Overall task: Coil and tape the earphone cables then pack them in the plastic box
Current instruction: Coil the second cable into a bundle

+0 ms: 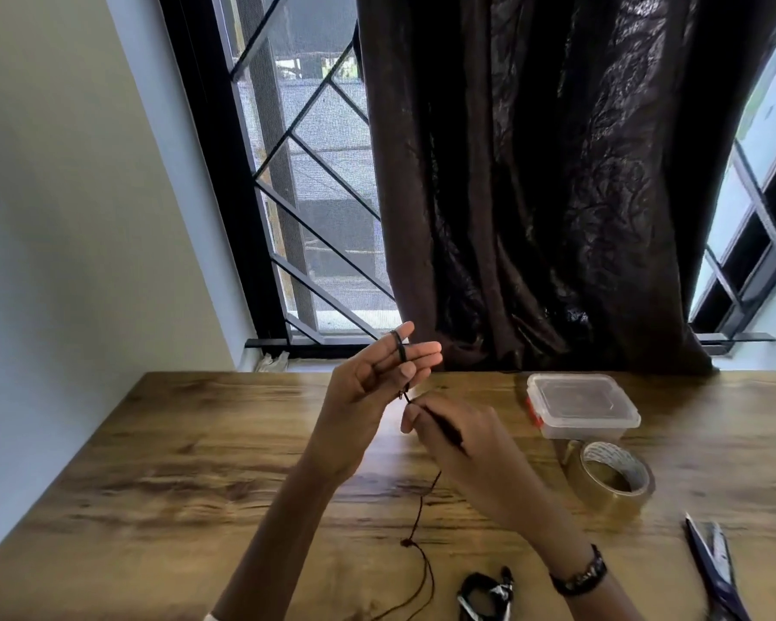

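Note:
My left hand (pixel 377 378) is raised over the wooden table (pixel 198 463), fingers straight, with a dark earphone cable (pixel 422 508) looped around two of them. My right hand (pixel 458 445) pinches the same cable just below and keeps it taut. The rest of the cable hangs down to the table near the front edge. A second earphone bundle (pixel 484 596), coiled and taped, lies at the front. The clear plastic box (pixel 583 405) with its lid on sits at the back right. A roll of brown tape (pixel 610 481) stands in front of it.
Scissors (pixel 713 571) lie near the table's right front. A dark curtain (pixel 534 172) hangs behind the table, beside a barred window (pixel 310 195). A pale wall runs along the left.

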The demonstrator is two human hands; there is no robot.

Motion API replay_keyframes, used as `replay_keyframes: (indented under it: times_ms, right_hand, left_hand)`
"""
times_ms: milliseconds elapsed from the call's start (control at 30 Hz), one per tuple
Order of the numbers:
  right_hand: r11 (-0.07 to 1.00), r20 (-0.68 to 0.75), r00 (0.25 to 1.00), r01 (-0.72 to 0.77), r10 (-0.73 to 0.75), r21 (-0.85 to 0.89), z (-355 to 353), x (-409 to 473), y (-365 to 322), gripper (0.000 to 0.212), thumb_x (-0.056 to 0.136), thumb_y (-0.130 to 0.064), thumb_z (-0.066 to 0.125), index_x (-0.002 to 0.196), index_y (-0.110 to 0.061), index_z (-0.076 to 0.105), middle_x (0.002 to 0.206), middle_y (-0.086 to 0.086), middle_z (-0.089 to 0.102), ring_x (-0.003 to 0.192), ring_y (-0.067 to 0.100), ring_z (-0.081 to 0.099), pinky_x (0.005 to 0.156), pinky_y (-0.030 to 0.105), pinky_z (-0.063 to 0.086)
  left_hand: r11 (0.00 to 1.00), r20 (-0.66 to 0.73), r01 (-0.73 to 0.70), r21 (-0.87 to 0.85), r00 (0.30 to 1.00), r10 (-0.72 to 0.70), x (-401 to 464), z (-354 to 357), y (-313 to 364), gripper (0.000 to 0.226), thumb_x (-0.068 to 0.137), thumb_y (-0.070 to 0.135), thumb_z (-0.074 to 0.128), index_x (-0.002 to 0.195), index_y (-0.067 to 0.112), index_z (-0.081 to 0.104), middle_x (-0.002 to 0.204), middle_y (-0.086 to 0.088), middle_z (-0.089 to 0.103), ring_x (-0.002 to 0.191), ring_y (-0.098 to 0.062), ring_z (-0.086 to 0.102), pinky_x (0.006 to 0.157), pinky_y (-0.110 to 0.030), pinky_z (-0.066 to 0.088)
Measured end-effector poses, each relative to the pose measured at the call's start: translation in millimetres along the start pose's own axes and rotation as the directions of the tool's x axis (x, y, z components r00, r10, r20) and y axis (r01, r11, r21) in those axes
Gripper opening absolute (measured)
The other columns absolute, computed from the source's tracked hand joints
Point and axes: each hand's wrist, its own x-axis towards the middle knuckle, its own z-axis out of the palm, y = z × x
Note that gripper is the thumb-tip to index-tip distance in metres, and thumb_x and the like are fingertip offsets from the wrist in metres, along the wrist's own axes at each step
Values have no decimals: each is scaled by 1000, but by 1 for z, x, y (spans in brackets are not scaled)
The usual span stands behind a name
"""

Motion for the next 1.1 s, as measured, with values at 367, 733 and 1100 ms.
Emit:
replay_keyframes:
  times_ms: [367, 733, 1100]
  right_hand:
    - [999, -31, 1000, 4, -3, 34, -43, 14, -14, 17, 97, -33, 52, 88, -23, 63, 76, -13, 61, 70, 11, 59, 60, 23, 47]
    - [975, -6, 978, 207, -208, -79, -60, 38, -20, 12, 96, -22, 57, 91, -15, 65, 84, -3, 58, 77, 14, 58, 68, 21, 45]
    - [959, 1, 985, 166, -171, 229, -50, 41, -5, 16, 98, -23, 51, 93, -17, 64, 84, -10, 59, 63, 7, 57, 62, 13, 45]
  left_hand:
    - [984, 191, 52, 173, 978, -85, -11, -8, 9, 44, 93, -5, 45, 137, 1, 44, 117, -12, 66, 105, -17, 65, 92, -28, 51]
    - [995, 381, 64, 70, 921, -86, -18, -11, 20, 31, 96, 11, 45, 121, 17, 64, 105, -5, 72, 95, -11, 67, 83, -21, 51]
    - [1000, 379, 5, 14, 926, -10, -20, -11, 23, 25, 99, 17, 46, 113, 1, 60, 84, 6, 66, 65, -1, 52, 67, -13, 44]
